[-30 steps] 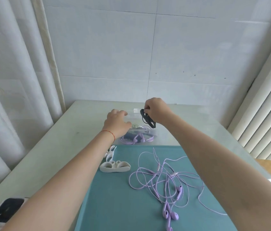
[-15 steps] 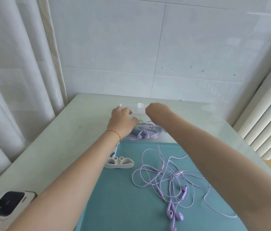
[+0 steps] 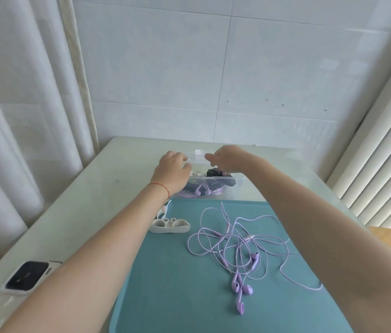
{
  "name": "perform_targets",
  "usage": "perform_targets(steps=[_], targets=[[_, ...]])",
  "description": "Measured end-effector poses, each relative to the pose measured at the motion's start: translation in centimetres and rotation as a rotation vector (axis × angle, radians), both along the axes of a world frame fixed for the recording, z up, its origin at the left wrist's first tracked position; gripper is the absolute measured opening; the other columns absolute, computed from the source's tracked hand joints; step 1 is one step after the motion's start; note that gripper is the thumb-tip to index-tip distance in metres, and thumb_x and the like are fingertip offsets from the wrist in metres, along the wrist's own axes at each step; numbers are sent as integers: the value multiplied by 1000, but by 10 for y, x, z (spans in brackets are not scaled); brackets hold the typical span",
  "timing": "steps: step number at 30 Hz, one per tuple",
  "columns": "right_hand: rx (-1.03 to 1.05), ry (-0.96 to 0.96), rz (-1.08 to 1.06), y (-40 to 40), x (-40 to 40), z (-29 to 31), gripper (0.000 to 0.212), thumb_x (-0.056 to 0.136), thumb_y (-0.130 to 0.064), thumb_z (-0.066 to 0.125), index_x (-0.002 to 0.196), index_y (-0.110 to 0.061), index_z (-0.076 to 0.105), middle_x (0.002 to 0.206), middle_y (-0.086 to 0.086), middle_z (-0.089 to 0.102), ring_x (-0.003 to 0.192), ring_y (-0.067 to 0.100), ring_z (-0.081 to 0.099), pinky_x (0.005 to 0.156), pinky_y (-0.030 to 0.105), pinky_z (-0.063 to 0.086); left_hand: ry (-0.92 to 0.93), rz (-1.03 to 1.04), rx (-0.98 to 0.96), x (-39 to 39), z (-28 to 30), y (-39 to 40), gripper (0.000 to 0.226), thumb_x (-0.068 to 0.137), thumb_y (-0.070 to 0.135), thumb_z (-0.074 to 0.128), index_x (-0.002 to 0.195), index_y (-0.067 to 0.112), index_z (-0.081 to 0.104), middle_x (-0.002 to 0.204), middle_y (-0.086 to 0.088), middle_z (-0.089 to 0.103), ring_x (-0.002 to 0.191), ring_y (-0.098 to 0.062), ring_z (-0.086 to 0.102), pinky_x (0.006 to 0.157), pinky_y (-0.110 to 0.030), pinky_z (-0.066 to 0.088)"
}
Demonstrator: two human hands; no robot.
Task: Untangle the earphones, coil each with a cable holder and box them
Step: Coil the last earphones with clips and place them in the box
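Both grips over clear box (image 3: 234, 188)

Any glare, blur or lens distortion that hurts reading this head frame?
Head view: soft, even daylight with faint shadows; wide-angle bending curves the curtains and blinds at the edges; the right hand is slightly motion-blurred; the clear box is hard to outline against the pale table; the purple earphones read sharply on the teal mat.

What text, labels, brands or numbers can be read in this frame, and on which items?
None can be read.
Phone: dark back, no legible mark.
Clear box: no label visible.
White cable holder: plain.
Purple earphones: no marking visible.
Teal mat: plain.
Both hands, left and right, show no writing.
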State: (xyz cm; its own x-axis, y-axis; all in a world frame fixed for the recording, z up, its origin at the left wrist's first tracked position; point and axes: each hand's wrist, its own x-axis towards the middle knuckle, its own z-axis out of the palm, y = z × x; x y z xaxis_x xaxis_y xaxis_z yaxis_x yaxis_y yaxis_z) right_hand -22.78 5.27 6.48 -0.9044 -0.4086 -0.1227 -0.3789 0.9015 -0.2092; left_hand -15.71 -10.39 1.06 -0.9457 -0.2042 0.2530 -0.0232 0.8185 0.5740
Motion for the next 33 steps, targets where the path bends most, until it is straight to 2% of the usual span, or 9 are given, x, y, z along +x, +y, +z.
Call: perform_targets(steps=[3,8,10,12,15,17,22,27,33], targets=[[-25,-55,-1,7,18,-2,54,98,-48,32,103,-10,70,106,9,67,96,27,59,90,35,45,-27,-73,-54,15,5,4,36,95,21,47,129,13,55,141,-7,44,135,-22,35,111,-34,30],[-443,269,-29,27,55,5,32,94,-23,43,93,-4,68,91,16,67,80,30,57,67,32,44,154,22,6,53,15,11,23,90,15,49,103,13,68,115,-7,58,113,-24,51,95,-33,43],[-434,237,-3,30,75,1,27,91,-21,49,88,-2,67,78,15,65,69,26,52,59,28,40,106,38,24,71,14,13,21,88,16,48,85,13,68,95,-6,65,91,-26,59,78,-33,48],[-265,163,62,30,95,-4,22,89,-19,52,86,-3,67,76,8,62,75,25,54,60,27,41,-37,1,-20,83,8,14,20,86,17,48,71,14,61,80,-6,64,78,-28,57,68,-31,46],[71,60,187,30,124,-19,33,93,-27,54,110,-1,65,113,10,64,105,27,57,88,31,47,-290,-86,-132,104,-9,14,10,85,23,59,90,22,68,91,-1,60,90,-23,58,79,-27,47],[97,9,171,34,132,-33,39,91,-30,61,124,-8,60,126,5,57,116,23,52,94,29,40,-332,-105,-186,112,-21,15,22,84,33,64,104,27,67,105,1,61,100,-21,59,89,-28,47],[1,65,95,51,138,-47,34,88,-3,54,118,-15,62,126,7,56,111,22,53,81,23,38,-300,-77,-245,120,-29,20,22,86,38,62,107,30,65,121,-1,57,107,-20,57,87,-28,45],[140,-29,190,56,148,-43,33,91,-12,47,115,-19,69,125,1,62,114,22,56,95,27,43,-230,-146,-142,121,-18,37,27,82,27,65,109,27,68,111,0,57,104,-19,57,90,-26,44],[202,-6,197,70,148,-54,28,84,-13,65,111,-20,65,116,1,60,107,22,56,87,31,46,-346,-263,-217,123,-13,61,25,80,25,70,104,31,70,95,8,65,87,-13,60,66,-22,44]])
